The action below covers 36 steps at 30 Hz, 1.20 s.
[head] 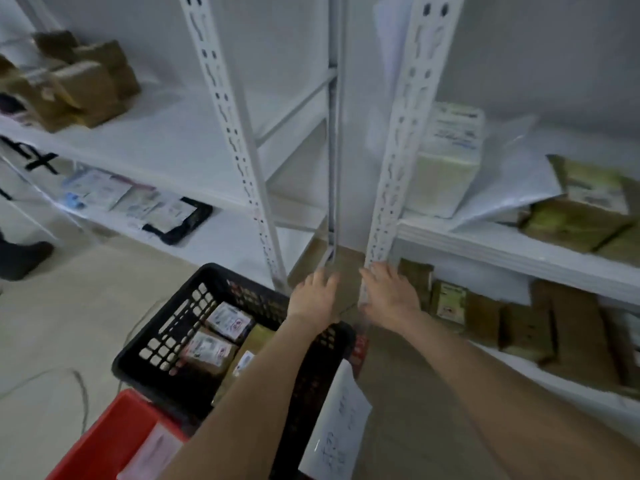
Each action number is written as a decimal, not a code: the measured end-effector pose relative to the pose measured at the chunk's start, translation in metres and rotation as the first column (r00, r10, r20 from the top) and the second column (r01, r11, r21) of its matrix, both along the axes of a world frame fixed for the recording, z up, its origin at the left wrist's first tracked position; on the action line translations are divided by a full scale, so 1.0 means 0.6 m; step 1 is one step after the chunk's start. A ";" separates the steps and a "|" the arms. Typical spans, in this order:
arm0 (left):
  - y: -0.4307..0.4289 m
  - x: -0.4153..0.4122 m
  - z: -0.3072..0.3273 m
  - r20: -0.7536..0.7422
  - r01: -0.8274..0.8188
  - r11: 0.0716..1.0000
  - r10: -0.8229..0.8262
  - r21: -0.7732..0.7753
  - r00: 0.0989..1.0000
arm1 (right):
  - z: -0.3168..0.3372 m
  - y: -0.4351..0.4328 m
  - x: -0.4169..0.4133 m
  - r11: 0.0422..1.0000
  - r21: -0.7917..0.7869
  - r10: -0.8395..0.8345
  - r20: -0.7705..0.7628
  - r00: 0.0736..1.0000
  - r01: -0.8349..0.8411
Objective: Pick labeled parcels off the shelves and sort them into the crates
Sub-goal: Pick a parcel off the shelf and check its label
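Left hand (313, 296), right hand (388, 294) empty; parcels (230, 321) in black crate (162, 336) label-up.

Matt metal, plastic, brown paper.
Shelf uprights (239, 140) white matt perforated metal; black crate (166, 327) lattice plastic; red crate (114, 434) smooth plastic; parcels (571, 341) brown matt paper; mailer bag (509, 181) glossy white film.

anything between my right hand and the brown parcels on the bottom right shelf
Only the white shelf upright, whose foot is right at the right hand. The nearest brown parcel stands just beyond it to the right, and nothing else visible lies between them.
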<state>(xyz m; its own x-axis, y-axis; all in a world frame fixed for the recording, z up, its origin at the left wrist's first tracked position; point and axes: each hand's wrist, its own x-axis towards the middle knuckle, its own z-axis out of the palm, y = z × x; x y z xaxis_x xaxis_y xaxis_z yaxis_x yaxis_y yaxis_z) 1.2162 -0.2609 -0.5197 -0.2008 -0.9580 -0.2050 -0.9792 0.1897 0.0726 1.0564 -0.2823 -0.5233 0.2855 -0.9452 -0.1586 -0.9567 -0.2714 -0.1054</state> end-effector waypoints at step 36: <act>0.108 -0.702 0.573 0.152 0.441 0.422 -0.563 -0.792 0.812 | 0.575 0.248 -0.717 0.601 -0.751 -0.251 0.149 0.957 0.274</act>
<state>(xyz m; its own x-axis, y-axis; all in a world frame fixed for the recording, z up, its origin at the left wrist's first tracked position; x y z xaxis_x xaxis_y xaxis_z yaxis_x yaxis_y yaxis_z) 0.7952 -0.1961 -0.1756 -0.6639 -0.4372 0.6067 -0.6838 0.6833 -0.2559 0.6260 -0.1338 -0.1783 -0.0017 -0.7597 0.6502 -1.0000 -0.0030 -0.0061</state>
